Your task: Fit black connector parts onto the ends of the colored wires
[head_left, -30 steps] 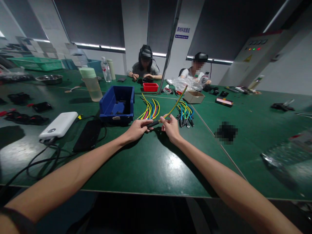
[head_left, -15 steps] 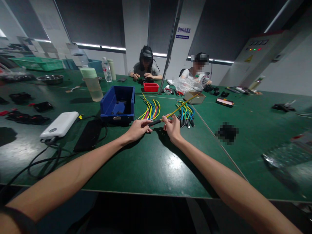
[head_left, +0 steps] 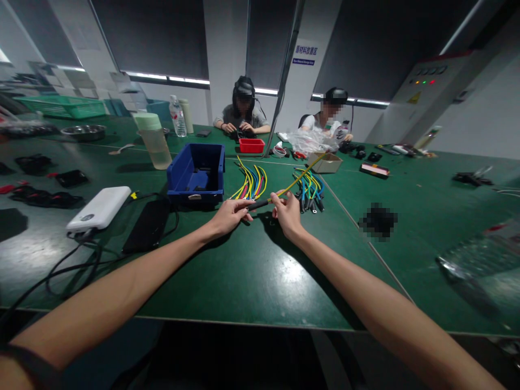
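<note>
My two bare arms reach forward over a dark green table. My left hand has its grip closed around the black sleeve at the near end of a yellow-green wire, fingertips pinching it from above. My right hand is just beside it, its grip closed on the same wire where the yellow-green part begins. The wire lies low between my hands, then runs away from me and to the right, rising slightly above the table toward a small cardboard box.

Just beyond my left hand lies a bundle of coloured wires in yellow, blue, red and green. A second bundle with dark ends lies beyond my right hand. A blue plastic bin stands to the left of the first bundle. Nearer to me on the left are a white power bank, a black phone and loose black cables. A pale green bottle stands behind the bin. A small red tray sits farther back.

Two other people sit at the far side of the table, their hands busy in front of them
</note>
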A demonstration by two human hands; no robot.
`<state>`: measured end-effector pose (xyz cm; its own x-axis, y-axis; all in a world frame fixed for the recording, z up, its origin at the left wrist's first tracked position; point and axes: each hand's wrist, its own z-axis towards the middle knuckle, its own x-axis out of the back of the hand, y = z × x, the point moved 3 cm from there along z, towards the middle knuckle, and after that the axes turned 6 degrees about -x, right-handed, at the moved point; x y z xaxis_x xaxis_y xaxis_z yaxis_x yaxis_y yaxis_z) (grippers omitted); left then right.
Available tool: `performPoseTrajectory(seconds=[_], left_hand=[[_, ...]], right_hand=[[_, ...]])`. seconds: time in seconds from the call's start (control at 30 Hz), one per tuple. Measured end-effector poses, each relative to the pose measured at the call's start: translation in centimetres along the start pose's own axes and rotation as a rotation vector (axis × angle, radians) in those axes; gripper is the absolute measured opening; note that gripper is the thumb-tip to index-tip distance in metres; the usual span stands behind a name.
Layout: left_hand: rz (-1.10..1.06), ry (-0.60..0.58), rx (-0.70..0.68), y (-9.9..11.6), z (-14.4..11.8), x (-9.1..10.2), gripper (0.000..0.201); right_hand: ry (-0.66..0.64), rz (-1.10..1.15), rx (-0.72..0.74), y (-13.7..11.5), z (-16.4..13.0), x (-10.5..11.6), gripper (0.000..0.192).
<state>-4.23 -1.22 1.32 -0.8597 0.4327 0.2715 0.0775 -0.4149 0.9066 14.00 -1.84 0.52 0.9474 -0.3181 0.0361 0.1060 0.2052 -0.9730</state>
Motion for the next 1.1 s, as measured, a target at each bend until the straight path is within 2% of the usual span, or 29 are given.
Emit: performPoseTrajectory(seconds=[1.1], left_hand=[[0.039,-0.009,-0.012,-0.57,0.12,0.03,0.037]], right_hand=[[0.039,-0.051,0.023,-0.05,0.03,0.28,0.03]])
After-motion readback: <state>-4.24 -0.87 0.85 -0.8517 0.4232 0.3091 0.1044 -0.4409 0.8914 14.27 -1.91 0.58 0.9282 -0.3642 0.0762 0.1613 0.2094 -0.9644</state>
